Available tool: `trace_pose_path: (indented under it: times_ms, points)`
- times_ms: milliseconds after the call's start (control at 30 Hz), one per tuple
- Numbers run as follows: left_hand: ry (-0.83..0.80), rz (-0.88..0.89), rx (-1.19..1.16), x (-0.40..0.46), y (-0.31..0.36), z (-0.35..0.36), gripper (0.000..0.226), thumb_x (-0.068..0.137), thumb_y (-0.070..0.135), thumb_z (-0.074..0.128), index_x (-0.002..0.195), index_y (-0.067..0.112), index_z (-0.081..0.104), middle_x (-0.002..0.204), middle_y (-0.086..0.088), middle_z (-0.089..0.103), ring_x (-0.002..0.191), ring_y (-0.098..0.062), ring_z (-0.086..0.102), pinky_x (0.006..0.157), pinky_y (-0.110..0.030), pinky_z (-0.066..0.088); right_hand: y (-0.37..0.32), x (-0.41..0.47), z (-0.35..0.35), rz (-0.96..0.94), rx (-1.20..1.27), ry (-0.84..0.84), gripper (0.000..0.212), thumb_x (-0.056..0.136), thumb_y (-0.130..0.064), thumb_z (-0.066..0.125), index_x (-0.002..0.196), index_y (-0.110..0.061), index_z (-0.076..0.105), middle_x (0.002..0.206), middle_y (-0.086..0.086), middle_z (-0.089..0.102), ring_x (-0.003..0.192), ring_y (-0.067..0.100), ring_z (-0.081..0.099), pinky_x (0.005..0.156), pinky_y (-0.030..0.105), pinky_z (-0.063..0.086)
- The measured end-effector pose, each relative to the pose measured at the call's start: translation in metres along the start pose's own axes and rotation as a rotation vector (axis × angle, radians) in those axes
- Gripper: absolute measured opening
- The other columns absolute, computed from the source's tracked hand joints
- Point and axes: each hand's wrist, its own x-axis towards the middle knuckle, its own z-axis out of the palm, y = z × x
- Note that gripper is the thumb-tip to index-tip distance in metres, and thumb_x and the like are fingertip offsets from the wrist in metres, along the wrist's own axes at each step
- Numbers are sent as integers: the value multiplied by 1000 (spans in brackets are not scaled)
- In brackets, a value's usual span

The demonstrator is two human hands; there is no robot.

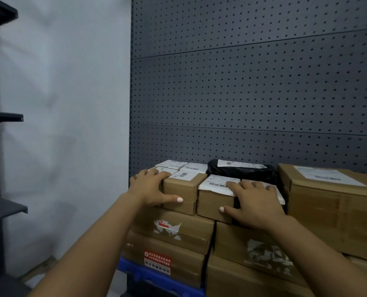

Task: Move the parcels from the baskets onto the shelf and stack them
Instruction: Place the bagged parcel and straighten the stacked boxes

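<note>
Head view: the left hand (150, 188) lies over the corner of a small cardboard box (179, 192), fingers (154, 173) spread flat on top and thumb along its front. The right hand (254, 201) curls over a second small box (215, 202), thumb on its front. Both boxes sit atop stacked brown parcels (174, 230). One black bag parcel (240, 171) lies behind, one large box (332, 202) to the right. A dark pegboard panel (253, 82) backs the stack; a pale wall (67, 103) and three dark shelves (4, 116) stand left.
</note>
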Motion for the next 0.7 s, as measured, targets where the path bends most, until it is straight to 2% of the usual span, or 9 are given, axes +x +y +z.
trace_pose_path:
  times_ms: [133, 200, 300, 400, 500, 567, 633, 700]
  points:
    - [-38, -4, -13, 4, 0, -8, 90, 61, 86, 53, 138, 43, 36, 146, 2, 37, 134, -28, 28, 106, -56, 31, 1, 0, -2, -6, 10, -15, 73, 85, -73, 39, 146, -37, 21, 146, -1, 38, 134, 29, 33, 106, 52, 29]
    - [-69, -3, 13, 5, -2, -11, 97, 54, 92, 45, 137, 44, 36, 145, 2, 38, 134, -28, 29, 106, -56, 32, 2, 1, -3, -8, 13, -26, 73, 85, -72, 39, 146, -37, 20, 146, -1, 37, 134, 30, 33, 106, 52, 28]
    - [-81, -10, 31, 7, -3, -12, 121, 33, 104, 25, 137, 44, 36, 145, 2, 38, 132, -29, 31, 105, -56, 34, 2, 1, -3, -13, 7, -26, 73, 85, -73, 38, 146, -37, 21, 146, -2, 38, 134, 30, 34, 106, 52, 29]
    - [-69, -11, 33, 8, -3, -12, 120, 34, 104, 26, 138, 44, 35, 146, 2, 38, 132, -29, 31, 104, -55, 34, 2, 1, -1, -15, -7, -18, 72, 86, -72, 37, 146, -37, 20, 146, -2, 38, 134, 29, 34, 106, 52, 29]
    - [-60, 12, 44, 5, -5, -6, 113, 46, 100, 34, 144, 43, 27, 152, 3, 30, 138, -29, 24, 108, -58, 27, 1, 2, -1, -11, -9, -14, 72, 86, -72, 36, 146, -36, 20, 145, -2, 39, 134, 29, 34, 106, 52, 29]
    - [-21, 22, 46, 2, -6, 0, 107, 56, 94, 40, 147, 41, 19, 156, 3, 23, 142, -29, 16, 112, -60, 16, 1, 1, -1, -8, -8, -18, 72, 85, -72, 37, 146, -36, 21, 145, -2, 39, 133, 29, 35, 106, 52, 29]
    - [39, 15, 43, -2, -2, 3, 110, 60, 91, 42, 150, 36, 12, 159, 3, 14, 146, -28, 6, 113, -60, 0, 1, 0, -2, -9, -12, -28, 73, 85, -73, 38, 146, -36, 20, 145, -2, 39, 133, 29, 35, 106, 51, 29]
    - [129, 9, 10, -7, 4, 7, 113, 62, 89, 43, 151, 32, 4, 160, 2, 4, 147, -25, -4, 113, -56, -6, 0, -1, -2, -4, -14, -36, 75, 84, -73, 38, 146, -37, 19, 146, -2, 38, 134, 29, 34, 106, 51, 29]
